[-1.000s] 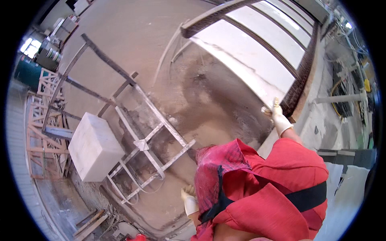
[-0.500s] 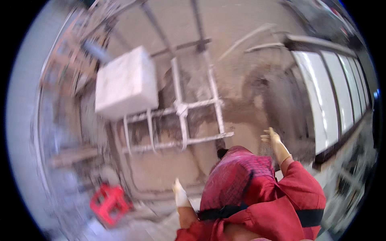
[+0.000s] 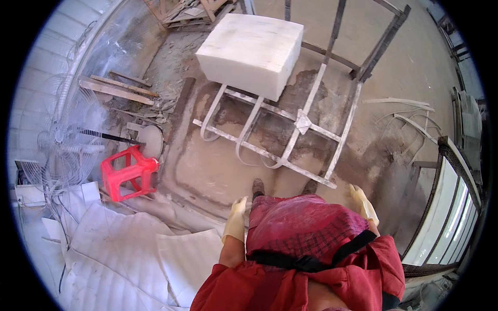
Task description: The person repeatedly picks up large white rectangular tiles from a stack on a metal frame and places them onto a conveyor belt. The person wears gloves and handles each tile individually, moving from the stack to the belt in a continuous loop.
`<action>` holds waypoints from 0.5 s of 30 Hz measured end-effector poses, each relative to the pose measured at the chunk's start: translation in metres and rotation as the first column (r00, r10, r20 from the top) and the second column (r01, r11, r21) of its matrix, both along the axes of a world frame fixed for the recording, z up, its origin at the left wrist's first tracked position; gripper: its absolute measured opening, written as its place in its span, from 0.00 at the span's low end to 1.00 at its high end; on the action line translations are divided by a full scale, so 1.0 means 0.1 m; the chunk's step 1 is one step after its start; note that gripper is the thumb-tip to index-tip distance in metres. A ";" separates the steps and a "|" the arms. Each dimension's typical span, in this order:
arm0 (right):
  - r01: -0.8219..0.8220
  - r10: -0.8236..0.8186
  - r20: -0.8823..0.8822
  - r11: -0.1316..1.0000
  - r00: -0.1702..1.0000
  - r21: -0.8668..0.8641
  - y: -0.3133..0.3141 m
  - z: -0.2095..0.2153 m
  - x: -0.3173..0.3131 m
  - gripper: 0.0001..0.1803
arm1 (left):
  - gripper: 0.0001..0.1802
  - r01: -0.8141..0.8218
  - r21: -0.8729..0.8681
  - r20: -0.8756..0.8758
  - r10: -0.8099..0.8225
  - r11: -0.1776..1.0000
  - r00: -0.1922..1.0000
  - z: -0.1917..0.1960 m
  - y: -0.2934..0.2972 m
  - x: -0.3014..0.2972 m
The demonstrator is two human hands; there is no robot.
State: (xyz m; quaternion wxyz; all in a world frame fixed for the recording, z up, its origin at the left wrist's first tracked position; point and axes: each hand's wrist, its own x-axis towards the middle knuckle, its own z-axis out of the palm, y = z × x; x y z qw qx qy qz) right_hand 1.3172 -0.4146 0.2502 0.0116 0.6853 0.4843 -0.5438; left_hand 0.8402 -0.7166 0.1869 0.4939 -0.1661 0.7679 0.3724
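Observation:
Both my hands wear pale cream gloves and hang at my sides, holding nothing. My left hand (image 3: 236, 213) is beside the red apron (image 3: 306, 215), fingers stretched out in front. On the apron's other side, my right hand (image 3: 362, 201) has its fingers loosely apart. Ahead of me stands a low metal frame (image 3: 293, 140) of whitish, stained bars, apart from both hands. A large white foam-like block (image 3: 246, 49) rests over its far left part. White straps (image 3: 248, 125) hang in loops from the frame.
To the left are a red plastic stool (image 3: 110, 179), a standing fan (image 3: 58, 135) and wooden planks (image 3: 122, 92). White sheets (image 3: 111, 249) cover the lower left floor. A dark-framed white panel rack (image 3: 441, 217) stands right, near loose strips (image 3: 415, 122). A wooden pallet (image 3: 192, 13) lies far back.
My view has turned left, so the block, frame and stool appear farther right. Both hands stay empty at my sides; the left now sits closer to the apron.

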 end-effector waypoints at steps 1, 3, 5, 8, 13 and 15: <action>0.089 -0.088 0.026 0.995 0.996 -0.039 -0.19 -0.09 0.05 0.27 | 0.24 0.038 -0.026 -0.053 -0.040 0.999 0.998 0.08 0.16 -0.20; 0.180 -0.172 0.067 0.972 0.983 -0.154 -0.46 -0.11 -0.20 0.27 | 0.23 0.028 -0.051 -0.094 -0.033 0.998 0.995 0.04 -0.08 -0.65; 0.153 -0.147 0.043 0.966 0.988 -0.210 -0.64 0.04 -0.69 0.27 | 0.23 0.023 -0.010 -0.045 -0.023 1.000 0.999 -0.43 -0.65 -1.25; -0.077 0.072 -0.035 0.979 0.997 -0.190 -0.89 0.05 -1.18 0.27 | 0.22 0.056 -0.003 -0.090 -0.056 0.998 0.994 -0.73 -0.92 -1.96; -0.196 0.187 -0.063 0.961 0.980 -0.195 -0.87 -0.15 -2.21 0.25 | 0.19 -0.038 0.054 -0.249 0.051 0.998 0.967 -0.81 -1.41 -2.68; -0.109 0.084 -0.119 0.968 0.989 -0.225 -0.80 -0.18 -2.55 0.25 | 0.20 0.000 0.033 -0.269 0.009 0.999 0.963 -0.87 -1.53 -2.84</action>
